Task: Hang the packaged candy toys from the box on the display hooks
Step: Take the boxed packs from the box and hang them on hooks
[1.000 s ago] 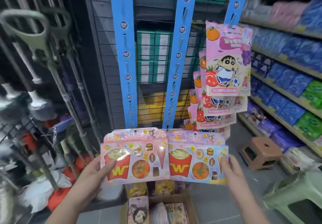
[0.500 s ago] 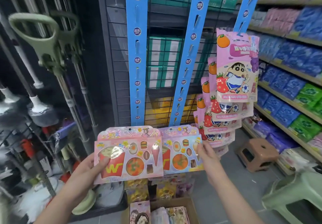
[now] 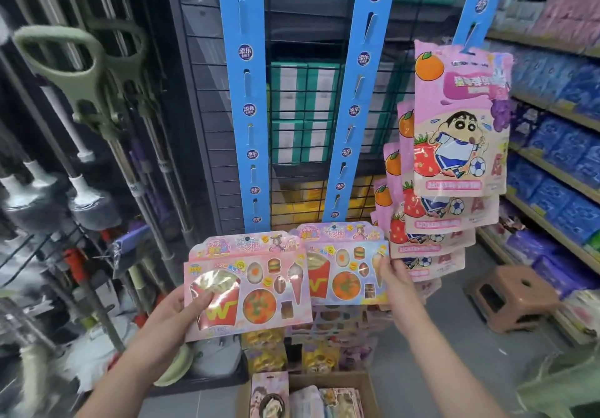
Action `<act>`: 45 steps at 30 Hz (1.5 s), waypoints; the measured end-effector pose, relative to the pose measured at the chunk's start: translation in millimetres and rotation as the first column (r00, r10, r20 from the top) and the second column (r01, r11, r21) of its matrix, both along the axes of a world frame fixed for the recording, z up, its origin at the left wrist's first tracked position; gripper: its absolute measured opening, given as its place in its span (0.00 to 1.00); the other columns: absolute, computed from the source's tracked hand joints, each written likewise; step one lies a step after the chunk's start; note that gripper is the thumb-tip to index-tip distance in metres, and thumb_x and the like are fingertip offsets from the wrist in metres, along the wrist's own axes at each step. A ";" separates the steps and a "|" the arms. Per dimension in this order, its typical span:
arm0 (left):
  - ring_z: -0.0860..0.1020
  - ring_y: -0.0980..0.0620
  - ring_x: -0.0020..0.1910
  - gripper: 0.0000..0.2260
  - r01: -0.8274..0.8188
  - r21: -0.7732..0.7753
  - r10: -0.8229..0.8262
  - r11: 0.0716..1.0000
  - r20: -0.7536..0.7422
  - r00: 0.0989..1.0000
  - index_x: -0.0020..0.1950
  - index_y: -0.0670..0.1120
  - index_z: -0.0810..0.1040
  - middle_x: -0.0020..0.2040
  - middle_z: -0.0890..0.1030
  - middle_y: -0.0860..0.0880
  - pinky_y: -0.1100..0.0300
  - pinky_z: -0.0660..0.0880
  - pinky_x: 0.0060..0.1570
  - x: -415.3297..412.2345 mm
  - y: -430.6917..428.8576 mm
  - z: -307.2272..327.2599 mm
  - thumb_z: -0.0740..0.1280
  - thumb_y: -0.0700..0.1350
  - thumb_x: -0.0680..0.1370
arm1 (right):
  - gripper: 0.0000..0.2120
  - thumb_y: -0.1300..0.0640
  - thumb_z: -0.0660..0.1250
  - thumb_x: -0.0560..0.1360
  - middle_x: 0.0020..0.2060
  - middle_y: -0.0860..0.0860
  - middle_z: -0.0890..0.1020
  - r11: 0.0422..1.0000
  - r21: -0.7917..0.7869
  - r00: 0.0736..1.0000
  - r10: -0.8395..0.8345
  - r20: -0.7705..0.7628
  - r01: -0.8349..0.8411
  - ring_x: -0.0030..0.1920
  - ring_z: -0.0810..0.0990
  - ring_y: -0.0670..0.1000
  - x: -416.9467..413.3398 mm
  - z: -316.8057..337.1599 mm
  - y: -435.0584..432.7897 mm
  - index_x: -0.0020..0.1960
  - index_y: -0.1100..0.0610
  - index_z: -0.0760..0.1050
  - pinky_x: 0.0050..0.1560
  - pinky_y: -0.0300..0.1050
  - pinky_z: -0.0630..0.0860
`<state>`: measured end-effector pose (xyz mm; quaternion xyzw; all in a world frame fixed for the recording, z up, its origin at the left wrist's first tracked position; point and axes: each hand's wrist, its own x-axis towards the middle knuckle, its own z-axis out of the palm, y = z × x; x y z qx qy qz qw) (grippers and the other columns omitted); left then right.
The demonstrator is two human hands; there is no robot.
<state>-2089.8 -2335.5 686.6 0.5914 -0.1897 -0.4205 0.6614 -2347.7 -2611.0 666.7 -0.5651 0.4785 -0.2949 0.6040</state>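
- Two packs are in the hands. Nearest to the camera, the cardboard box (image 3: pixel 368 385) stands on the floor at the bottom edge, with more packaged toys inside.
- The left hand (image 3: pixel 175 310) grips the left candy toy pack (image 3: pixel 250 287) at its lower left corner. The thumb lies on the front, over the printed fries, and the other fingers are hidden behind.
- The right hand (image 3: pixel 397 279) pinches the right candy toy pack (image 3: pixel 344 268) at its right edge, thumb in front. I cannot see the fingers behind.
- Both packs are held upright, header card on top, with the long axis running left to right. The right edge of the left pack lies over the left edge of the right one.
- Beyond them hang the blue hook strips. The foot of the left strip (image 3: pixel 248 109) is just above the left pack's header. The foot of the middle strip (image 3: pixel 354 109) is just above the right pack's header. So I judge the way is upward, and each hand has its own strip as the nearer one.
- The tabs of these two strips look free, and neither pack is hung yet.
- Farthest, the right strip (image 3: pixel 480 5) already carries a column of pink candy bags (image 3: pixel 457 125), just beside the right hand.
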 end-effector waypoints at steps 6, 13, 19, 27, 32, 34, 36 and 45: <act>0.87 0.40 0.48 0.13 -0.012 0.019 0.013 1.000 -0.027 1.000 0.65 0.39 0.78 0.56 0.86 0.35 0.53 0.86 0.43 -8.1 -9.9 -8.2 0.65 0.41 0.81 | 0.19 0.40 0.59 0.82 0.66 0.43 0.78 1.000 0.014 1.000 0.006 0.005 -0.006 0.67 0.75 0.50 6.5 -2.8 -14.2 0.71 0.43 0.70 0.73 0.59 0.68; 0.86 0.40 0.48 0.29 -0.030 0.018 0.030 0.999 -0.017 0.999 0.63 0.38 0.77 0.58 0.84 0.34 0.48 0.83 0.50 -11.7 -17.3 -17.6 0.79 0.53 0.69 | 0.17 0.43 0.58 0.84 0.56 0.38 0.78 1.000 -0.026 1.000 0.006 -0.031 -0.006 0.55 0.76 0.41 7.0 -14.6 -21.2 0.71 0.42 0.70 0.60 0.48 0.69; 0.83 0.35 0.59 0.28 -0.025 0.054 0.025 0.998 -0.007 1.000 0.63 0.40 0.79 0.57 0.81 0.27 0.36 0.72 0.69 -14.3 -24.6 -25.7 0.79 0.57 0.72 | 0.17 0.46 0.61 0.83 0.58 0.44 0.79 0.995 -0.099 0.998 -0.034 -0.049 0.029 0.57 0.78 0.46 10.5 -23.0 -20.0 0.70 0.48 0.71 0.55 0.44 0.72; 0.84 0.37 0.59 0.21 0.034 0.086 -0.038 0.996 0.050 0.998 0.66 0.42 0.78 0.59 0.85 0.39 0.38 0.74 0.68 -20.6 -39.6 -29.8 0.72 0.51 0.78 | 0.07 0.57 0.64 0.83 0.44 0.37 0.79 0.982 -0.115 0.983 -0.159 -0.089 0.149 0.45 0.78 0.34 13.1 -19.1 -23.3 0.61 0.53 0.74 0.37 0.27 0.69; 0.84 0.36 0.59 0.17 0.065 0.106 -0.070 0.992 0.043 0.997 0.68 0.42 0.75 0.59 0.86 0.39 0.40 0.77 0.65 -28.9 -54.9 -29.5 0.68 0.46 0.81 | 0.18 0.51 0.66 0.81 0.57 0.45 0.80 0.981 -0.174 0.987 -0.109 -0.116 0.088 0.57 0.78 0.45 2.2 -14.0 -6.7 0.68 0.56 0.73 0.51 0.33 0.72; 0.84 0.36 0.58 0.17 0.080 0.109 -0.084 0.991 0.032 0.996 0.69 0.42 0.75 0.59 0.86 0.40 0.42 0.81 0.59 -33.1 -62.7 -28.7 0.69 0.46 0.81 | 0.17 0.49 0.66 0.81 0.59 0.44 0.79 0.982 -0.186 0.993 -0.059 -0.106 0.038 0.57 0.78 0.41 -4.1 -11.4 2.8 0.67 0.54 0.73 0.48 0.28 0.72; 0.85 0.37 0.57 0.18 0.092 0.094 -0.094 0.991 0.026 0.995 0.69 0.43 0.75 0.59 0.86 0.40 0.47 0.84 0.52 -38.5 -70.7 -26.2 0.69 0.45 0.80 | 0.14 0.49 0.65 0.82 0.58 0.42 0.79 0.985 -0.172 0.997 -0.011 -0.077 -0.003 0.57 0.77 0.38 -8.9 -5.8 10.3 0.66 0.51 0.74 0.41 0.25 0.74; 0.85 0.38 0.58 0.18 0.087 -0.005 -0.087 0.996 0.050 0.995 0.69 0.44 0.73 0.60 0.85 0.40 0.40 0.79 0.61 -54.7 -102.5 -1.9 0.67 0.48 0.81 | 0.18 0.37 0.66 0.77 0.60 0.32 0.79 0.968 -0.178 0.982 0.187 0.040 -0.177 0.58 0.78 0.31 -7.0 24.8 18.1 0.65 0.29 0.68 0.55 0.33 0.76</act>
